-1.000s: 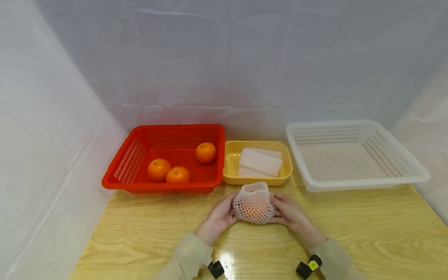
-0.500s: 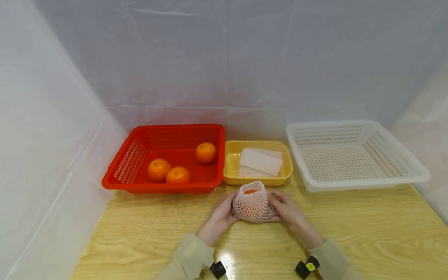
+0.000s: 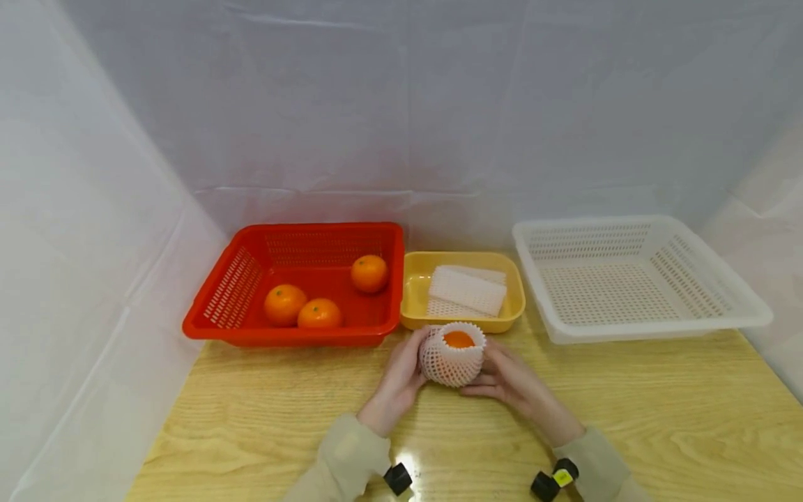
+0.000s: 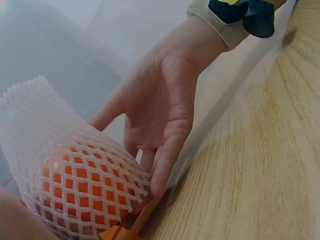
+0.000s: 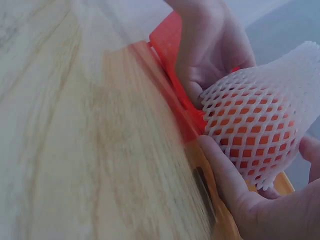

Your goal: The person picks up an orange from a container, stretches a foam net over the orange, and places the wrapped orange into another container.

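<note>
An orange in a white foam fruit net (image 3: 453, 364) is held between both hands above the table in front of the yellow tray. Its orange skin shows through the net's round top opening in the head view. My left hand (image 3: 399, 376) grips the netted fruit from the left. On the other side, my right hand (image 3: 511, 385) has its thumb and fingers around the net's right and lower side. In the right wrist view, the net (image 5: 255, 130) stretches over the fruit, and its loose end extends beyond it. The net partly hides fingertips of both hands.
A red basket (image 3: 295, 336) with several oranges (image 3: 320, 314) stands at the back left. Beside it, a yellow tray (image 3: 410, 307) holds folded foam nets (image 3: 467, 289). At the back right is a white basket (image 3: 652, 328). All stand on a wooden table (image 3: 263, 418).
The netted orange has turned and tilted, so its open top now shows more orange. My left hand has shifted slightly up and right; my right hand's fingers have moved under the fruit.
</note>
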A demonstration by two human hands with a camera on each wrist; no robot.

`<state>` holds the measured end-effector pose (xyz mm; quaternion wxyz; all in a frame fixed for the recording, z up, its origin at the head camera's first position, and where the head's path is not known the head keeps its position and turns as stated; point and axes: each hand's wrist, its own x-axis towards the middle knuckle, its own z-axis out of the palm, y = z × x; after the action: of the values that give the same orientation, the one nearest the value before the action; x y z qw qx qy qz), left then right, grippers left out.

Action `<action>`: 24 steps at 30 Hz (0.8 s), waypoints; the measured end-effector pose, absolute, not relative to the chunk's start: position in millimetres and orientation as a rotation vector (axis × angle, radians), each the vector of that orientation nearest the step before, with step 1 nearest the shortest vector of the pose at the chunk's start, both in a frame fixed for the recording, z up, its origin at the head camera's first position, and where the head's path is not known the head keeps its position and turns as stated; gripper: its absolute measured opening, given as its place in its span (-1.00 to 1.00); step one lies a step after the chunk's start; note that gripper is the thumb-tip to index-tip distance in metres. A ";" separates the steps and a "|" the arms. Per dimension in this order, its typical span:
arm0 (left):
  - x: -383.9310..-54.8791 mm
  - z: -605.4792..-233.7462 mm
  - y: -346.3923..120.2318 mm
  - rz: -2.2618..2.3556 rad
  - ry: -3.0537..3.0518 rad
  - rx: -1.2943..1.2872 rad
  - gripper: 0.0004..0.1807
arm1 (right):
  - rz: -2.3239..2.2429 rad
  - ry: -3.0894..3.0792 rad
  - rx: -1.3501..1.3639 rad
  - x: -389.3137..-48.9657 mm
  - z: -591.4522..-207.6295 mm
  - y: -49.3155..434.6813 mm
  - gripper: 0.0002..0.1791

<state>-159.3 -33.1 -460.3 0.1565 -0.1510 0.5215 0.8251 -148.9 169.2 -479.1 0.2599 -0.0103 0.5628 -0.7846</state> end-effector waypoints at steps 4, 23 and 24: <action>-160.1 -456.0 -30.6 2.350 1.554 -0.440 -0.50 | -2.123 1.479 -0.061 -149.9 -477.1 168.2 -0.29; -158.1 -459.6 -25.9 2.385 1.583 -0.308 -0.52 | -2.065 1.550 -0.196 -140.8 -455.7 164.1 -0.17; -157.4 -459.5 -26.5 2.380 1.556 -0.285 -0.49 | -2.069 1.540 -0.222 -140.7 -454.9 164.0 -0.17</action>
<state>-157.4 -26.5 -459.5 0.1415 -0.0989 0.5389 0.8245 -140.7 164.0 -454.9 0.2730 -0.0826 0.5724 -0.7688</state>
